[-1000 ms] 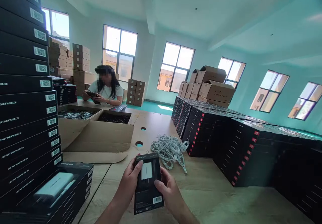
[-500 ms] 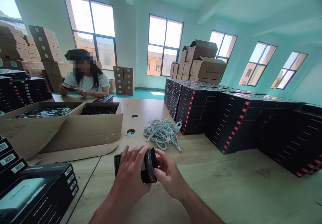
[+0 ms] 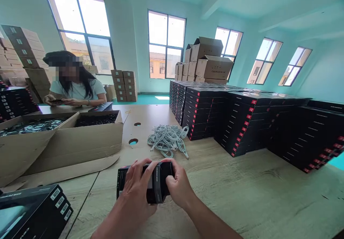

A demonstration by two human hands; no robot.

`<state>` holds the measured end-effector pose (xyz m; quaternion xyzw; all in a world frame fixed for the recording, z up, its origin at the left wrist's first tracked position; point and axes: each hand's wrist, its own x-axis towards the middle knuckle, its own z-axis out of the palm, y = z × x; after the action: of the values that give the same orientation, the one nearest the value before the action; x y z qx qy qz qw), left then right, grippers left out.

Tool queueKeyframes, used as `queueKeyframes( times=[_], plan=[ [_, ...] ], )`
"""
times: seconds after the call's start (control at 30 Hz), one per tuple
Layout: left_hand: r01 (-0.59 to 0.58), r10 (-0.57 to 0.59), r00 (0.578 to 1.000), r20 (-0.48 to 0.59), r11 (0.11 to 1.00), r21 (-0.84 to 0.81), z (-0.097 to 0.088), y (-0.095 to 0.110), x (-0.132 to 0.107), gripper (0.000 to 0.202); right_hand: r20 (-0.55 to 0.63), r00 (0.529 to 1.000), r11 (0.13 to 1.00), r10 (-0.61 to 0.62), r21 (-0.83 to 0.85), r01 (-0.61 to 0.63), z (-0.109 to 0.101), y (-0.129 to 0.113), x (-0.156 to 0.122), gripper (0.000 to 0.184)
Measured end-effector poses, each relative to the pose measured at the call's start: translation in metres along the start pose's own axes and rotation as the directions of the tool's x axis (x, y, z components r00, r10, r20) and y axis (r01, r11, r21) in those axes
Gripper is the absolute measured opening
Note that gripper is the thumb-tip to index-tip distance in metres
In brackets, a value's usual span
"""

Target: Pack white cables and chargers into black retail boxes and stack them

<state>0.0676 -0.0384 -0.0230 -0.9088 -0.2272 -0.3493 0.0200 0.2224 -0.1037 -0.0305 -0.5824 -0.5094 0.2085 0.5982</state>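
Near the table's front, a black product box (image 3: 159, 186) is tilted between my two hands. Over its left part lies my left hand (image 3: 137, 192), fingers across the top and closed on it. My right hand (image 3: 180, 187) grips the right end, its thumb bent against the edge. A grey band with small lettering shows between them. My palm and fingers hide much of the box. Just beyond it, a pile of pale braided cables (image 3: 168, 140) lies on the wooden table (image 3: 215, 196).
Stacks of black boxes (image 3: 242, 124) line the right side. At left stand an open cardboard carton (image 3: 88, 138) with small packed items and a nearer stack of black boxes (image 3: 40, 210). Across the table sits a co-worker (image 3: 77, 88) holding something small. Two round holes pierce the tabletop.
The view has swung to the right. My right fingers have closed in round the box's right end, where they were looser before. My left hand keeps its hold.
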Motion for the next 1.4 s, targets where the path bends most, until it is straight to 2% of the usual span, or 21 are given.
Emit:
queueKeyframes(
  times=[0.07,0.1,0.2,0.23,0.27,0.3,0.37,0.43,0.5,0.63,0.73,0.8,0.87,0.93,1.03,1.1,1.17,1.23,1.3,1.33,1.4],
  plan=[
    [0.007,-0.006,1.0,-0.028,0.999,0.037,0.002,-0.003,0.001,0.087,-0.076,0.993,0.994,-0.091,-0.064,0.087,0.0,0.004,0.0,0.057],
    [0.002,0.002,0.998,-0.057,0.998,0.066,0.003,-0.006,0.001,0.087,-0.113,0.977,0.978,-0.182,-0.123,0.168,0.0,0.005,0.0,0.057],
    [-0.025,0.046,0.988,-0.147,0.989,0.144,0.008,-0.013,0.004,0.087,-0.14,0.858,0.835,-0.495,-0.35,0.424,-0.001,0.007,0.0,0.042],
    [-0.033,0.059,0.984,-0.166,0.987,0.159,0.009,-0.015,0.005,0.087,-0.114,0.831,0.79,-0.544,-0.404,0.461,-0.002,0.008,0.001,0.037],
    [-0.036,0.067,0.981,-0.182,0.985,0.171,0.009,-0.017,0.006,0.085,-0.095,0.832,0.775,-0.546,-0.434,0.459,-0.002,0.008,0.001,0.036],
    [-0.036,0.071,0.979,-0.191,0.983,0.179,0.009,-0.017,0.007,0.083,-0.092,0.862,0.799,-0.498,-0.435,0.415,-0.002,0.01,0.002,0.035],
    [-0.044,0.079,0.98,-0.181,0.981,0.187,0.009,-0.018,0.007,0.078,-0.093,0.956,0.91,-0.278,-0.344,0.231,0.0,0.014,0.005,0.031],
    [-0.077,0.102,0.986,-0.133,0.98,0.183,0.008,-0.018,0.006,0.077,-0.062,0.998,0.985,-0.033,-0.173,0.022,0.003,0.019,0.007,0.021],
    [-0.111,0.126,0.989,-0.078,0.978,0.177,0.009,-0.021,0.005,0.077,-0.032,0.994,0.995,0.102,-0.013,-0.102,0.005,0.022,0.009,0.01],
    [-0.088,0.102,0.993,-0.065,0.978,0.189,0.009,-0.033,0.004,0.073,-0.107,0.974,0.943,0.199,0.29,-0.161,-0.002,0.019,0.016,0.035],
    [-0.002,0.017,0.997,-0.07,0.978,0.209,0.007,-0.044,0.003,0.073,-0.084,0.936,0.773,0.342,0.591,-0.229,-0.017,0.015,0.024,0.042],
    [0.048,-0.04,0.999,-0.036,0.972,0.228,0.004,-0.05,0.001,0.071,-0.064,0.904,0.685,0.424,0.675,-0.273,-0.029,0.018,0.03,0.046],
    [0.115,-0.122,0.992,0.011,0.962,0.247,0.002,-0.055,-0.001,0.069,-0.081,0.882,0.684,0.464,0.665,-0.299,-0.04,0.025,0.037,0.048],
    [0.216,-0.24,0.969,0.053,0.935,0.281,0.001,-0.059,-0.002,0.066,-0.1,0.869,0.707,0.485,0.63,-0.322,-0.049,0.034,0.042,0.046],
    [0.335,-0.368,0.929,0.045,0.883,0.329,-0.001,-0.063,-0.001,0.062,-0.071,0.866,0.736,0.496,0.563,-0.375,-0.056,0.045,0.044,0.038],
    [0.385,-0.397,0.918,-0.01,0.884,0.267,-0.002,-0.062,0.002,0.059,-0.015,0.875,0.766,0.484,0.49,-0.416,-0.054,0.047,0.042,0.033],
    [0.406,-0.405,0.914,-0.029,0.91,0.085,-0.002,-0.057,0.005,0.055,0.052,0.891,0.811,0.451,0.393,-0.433,-0.046,0.045,0.038,0.03],
    [0.367,-0.364,0.93,0.045,0.92,-0.138,0.002,-0.049,0.005,0.051,0.109,0.911,0.868,0.397,0.279,-0.412,-0.035,0.042,0.032,0.026],
    [0.281,-0.237,0.956,0.174,0.912,-0.3,0.007,-0.039,0.0,0.053,0.135,0.934,0.923,0.331,0.159,-0.35,-0.026,0.038,0.026,0.023],
    [0.231,-0.153,0.96,0.236,0.907,-0.351,0.009,-0.034,-0.003,0.059,0.122,0.95,0.95,0.287,0.09,-0.298,-0.023,0.037,0.025,0.022],
    [0.175,-0.029,0.938,0.345,0.899,-0.402,0.011,-0.025,-0.008,0.074,0.036,0.982,0.981,0.185,-0.065,-0.183,-0.023,0.038,0.026,0.019]
  ],
)
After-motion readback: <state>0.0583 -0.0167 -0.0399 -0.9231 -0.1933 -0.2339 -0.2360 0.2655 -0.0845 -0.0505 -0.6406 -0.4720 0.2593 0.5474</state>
